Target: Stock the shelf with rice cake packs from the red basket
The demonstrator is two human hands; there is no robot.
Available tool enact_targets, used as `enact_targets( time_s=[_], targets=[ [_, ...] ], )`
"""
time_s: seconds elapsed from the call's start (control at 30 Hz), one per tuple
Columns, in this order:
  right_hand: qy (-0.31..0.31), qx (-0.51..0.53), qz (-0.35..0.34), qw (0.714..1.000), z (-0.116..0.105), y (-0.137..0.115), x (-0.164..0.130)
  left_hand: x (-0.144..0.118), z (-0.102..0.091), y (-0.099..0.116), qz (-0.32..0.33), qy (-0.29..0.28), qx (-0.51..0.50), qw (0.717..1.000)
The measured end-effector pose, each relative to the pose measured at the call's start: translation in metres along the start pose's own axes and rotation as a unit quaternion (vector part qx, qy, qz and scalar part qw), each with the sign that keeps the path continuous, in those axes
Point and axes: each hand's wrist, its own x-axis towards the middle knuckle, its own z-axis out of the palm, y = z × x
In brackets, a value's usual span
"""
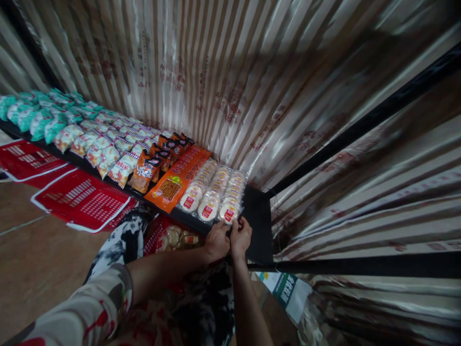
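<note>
Both hands meet at the front edge of a black shelf [257, 226]. My left hand [218, 241] is closed at the lower left of the nearest clear pack of round white crackers [228, 211]. At that pack's lower right corner my right hand [240, 237] is closed too, its fingers pinching the edge. My hands partly hide the pack's front. Similar cracker packs [208, 206] stand in rows beside it, each with a red label. Left of them lies a flat orange bag of stick snacks [172, 190].
Orange-black snack bags [144, 170], white snack bags [108, 158] and teal bags [43, 122] line the shelf leftward. Red baskets [84, 199] sit below on the floor. A patterned curtain [201, 62] hangs behind; a black post [360, 122] rises at the right.
</note>
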Motion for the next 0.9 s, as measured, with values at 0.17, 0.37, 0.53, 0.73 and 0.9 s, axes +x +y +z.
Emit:
enact_targets(
  time_s=[0.17,0.37,0.53,0.73,0.9],
  targets=[
    [0.030,0.028,0.008,0.999,-0.005,-0.011,-0.023,-0.010,0.000,-0.008,0.021,0.006,0.010,1.000],
    [0.023,0.076,-0.008,0.997,0.004,-0.018,-0.065,-0.031,-0.004,-0.032,0.036,-0.015,0.009,0.999],
    [-0.022,0.095,-0.076,0.992,0.020,-0.018,-0.099,-0.055,-0.016,-0.060,0.032,-0.023,-0.021,0.999],
    [-0.160,0.065,-0.071,0.982,0.052,-0.010,-0.131,-0.072,-0.024,-0.109,-0.039,-0.041,-0.004,0.998],
    [-0.319,0.025,-0.019,0.947,0.091,0.000,-0.147,-0.073,-0.023,-0.153,-0.145,0.017,-0.059,0.988]
  ],
)
